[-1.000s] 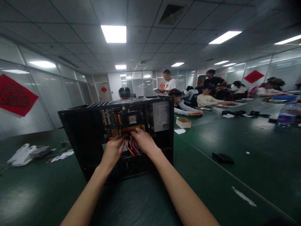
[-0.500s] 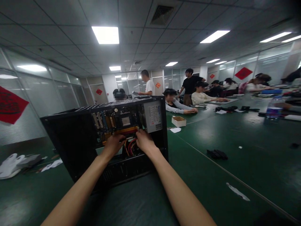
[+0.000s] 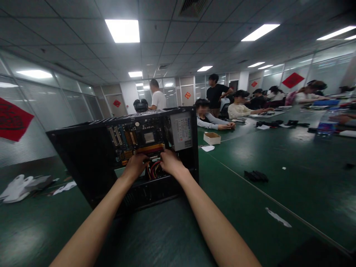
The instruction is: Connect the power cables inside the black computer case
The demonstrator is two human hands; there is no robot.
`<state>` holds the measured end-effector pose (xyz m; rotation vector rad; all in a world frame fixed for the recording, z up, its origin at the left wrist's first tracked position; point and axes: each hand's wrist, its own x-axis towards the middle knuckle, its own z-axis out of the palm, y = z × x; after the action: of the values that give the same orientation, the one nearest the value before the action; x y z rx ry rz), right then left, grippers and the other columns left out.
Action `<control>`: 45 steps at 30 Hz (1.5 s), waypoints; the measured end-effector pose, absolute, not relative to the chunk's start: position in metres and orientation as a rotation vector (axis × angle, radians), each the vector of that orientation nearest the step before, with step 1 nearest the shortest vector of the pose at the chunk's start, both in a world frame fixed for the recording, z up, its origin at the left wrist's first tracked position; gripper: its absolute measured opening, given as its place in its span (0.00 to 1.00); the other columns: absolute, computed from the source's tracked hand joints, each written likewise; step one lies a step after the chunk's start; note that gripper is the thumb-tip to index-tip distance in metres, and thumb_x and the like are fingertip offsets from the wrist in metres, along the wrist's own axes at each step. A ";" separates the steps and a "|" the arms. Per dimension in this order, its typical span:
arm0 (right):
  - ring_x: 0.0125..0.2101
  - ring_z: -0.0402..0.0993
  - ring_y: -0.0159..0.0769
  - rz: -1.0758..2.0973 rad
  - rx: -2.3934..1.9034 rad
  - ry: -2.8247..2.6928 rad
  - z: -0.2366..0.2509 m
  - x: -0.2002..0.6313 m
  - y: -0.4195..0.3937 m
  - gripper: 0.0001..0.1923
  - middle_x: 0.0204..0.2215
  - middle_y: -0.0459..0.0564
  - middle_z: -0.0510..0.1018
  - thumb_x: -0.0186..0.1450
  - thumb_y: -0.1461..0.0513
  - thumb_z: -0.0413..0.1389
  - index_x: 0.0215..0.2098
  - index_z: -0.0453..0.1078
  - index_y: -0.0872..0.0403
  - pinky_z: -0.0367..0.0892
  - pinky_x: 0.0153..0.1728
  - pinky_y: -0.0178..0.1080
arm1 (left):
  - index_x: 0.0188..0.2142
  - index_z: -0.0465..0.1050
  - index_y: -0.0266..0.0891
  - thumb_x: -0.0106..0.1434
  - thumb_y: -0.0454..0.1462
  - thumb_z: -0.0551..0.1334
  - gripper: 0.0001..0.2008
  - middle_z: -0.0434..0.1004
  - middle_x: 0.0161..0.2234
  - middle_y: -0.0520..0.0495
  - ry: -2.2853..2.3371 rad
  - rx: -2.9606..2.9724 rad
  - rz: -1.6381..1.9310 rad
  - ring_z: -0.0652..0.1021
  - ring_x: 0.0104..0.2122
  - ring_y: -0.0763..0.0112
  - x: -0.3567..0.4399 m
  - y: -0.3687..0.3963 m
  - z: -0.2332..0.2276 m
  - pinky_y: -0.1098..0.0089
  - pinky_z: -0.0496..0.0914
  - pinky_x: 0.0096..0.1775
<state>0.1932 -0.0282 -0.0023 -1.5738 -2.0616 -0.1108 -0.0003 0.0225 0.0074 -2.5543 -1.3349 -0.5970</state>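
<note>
An open black computer case [image 3: 72, 163] stands on the green table with its motherboard [image 3: 141, 129] facing me. Just below the orange-red memory slots [image 3: 151, 149], both hands reach inside. My left hand [image 3: 136, 165] is closed, pinching near the left end of a thin strip that looks like a RAM stick [image 3: 154, 159]. At the strip's right end, my right hand [image 3: 171, 162] is also closed, with thumb and fingers together. My fingers hide the strip's ends. Red, yellow and black cables [image 3: 154, 170] hang below. A silver power supply [image 3: 180, 131] sits at the upper right.
Right of the case are a small open box [image 3: 212, 138], a white paper [image 3: 207, 148], a black bundle [image 3: 256, 176] and a plastic scrap [image 3: 278, 217]. White bags [image 3: 18, 188] lie at left. Several people sit or stand beyond the table, near a water bottle [image 3: 327, 124].
My view has tilted slightly down. Both hands stay at the memory slots with little visible shift. In the background, a person in a white shirt has moved left.
</note>
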 end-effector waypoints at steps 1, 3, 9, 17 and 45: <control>0.44 0.73 0.42 -0.116 -1.576 -2.063 -0.002 0.193 -0.028 0.10 0.45 0.58 0.74 0.62 0.65 0.52 0.40 0.73 0.58 0.68 0.41 0.37 | 0.42 0.78 0.40 0.61 0.34 0.60 0.11 0.81 0.41 0.44 -1.364 -2.553 -0.573 0.78 0.43 0.62 0.000 0.022 0.008 0.68 0.70 0.46; 0.44 0.73 0.42 -0.120 -1.576 -2.070 -0.002 0.193 -0.029 0.11 0.45 0.58 0.75 0.62 0.66 0.52 0.40 0.73 0.58 0.68 0.41 0.37 | 0.43 0.78 0.41 0.61 0.35 0.60 0.11 0.81 0.41 0.45 -1.402 -2.544 -0.552 0.79 0.43 0.63 0.000 0.021 0.009 0.68 0.70 0.45; 0.45 0.73 0.42 -0.115 -1.546 -2.123 0.001 0.192 -0.031 0.10 0.45 0.59 0.75 0.62 0.65 0.54 0.40 0.74 0.59 0.67 0.43 0.37 | 0.44 0.77 0.42 0.62 0.37 0.60 0.11 0.81 0.42 0.45 -1.448 -2.476 -0.552 0.79 0.43 0.60 0.002 0.020 0.008 0.68 0.69 0.42; 0.42 0.76 0.42 -0.102 -1.562 -2.204 0.002 0.191 -0.034 0.10 0.43 0.58 0.76 0.63 0.64 0.54 0.40 0.74 0.58 0.68 0.37 0.36 | 0.44 0.78 0.45 0.64 0.40 0.58 0.13 0.81 0.43 0.44 -1.485 -2.383 -0.358 0.79 0.43 0.55 0.007 0.016 0.015 0.65 0.70 0.40; 0.45 0.73 0.41 -0.187 -1.526 -2.046 0.003 0.182 -0.028 0.11 0.42 0.55 0.77 0.66 0.64 0.53 0.44 0.73 0.56 0.66 0.44 0.38 | 0.26 0.76 0.36 0.66 0.49 0.50 0.25 0.76 0.23 0.48 -1.731 -2.879 -0.896 0.73 0.26 0.67 0.012 -0.024 -0.002 0.70 0.58 0.28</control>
<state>0.1820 -0.0276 0.0027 -1.5264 -2.0461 -0.1872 0.0123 -0.0236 -0.0023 -2.8791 -1.7308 -0.8964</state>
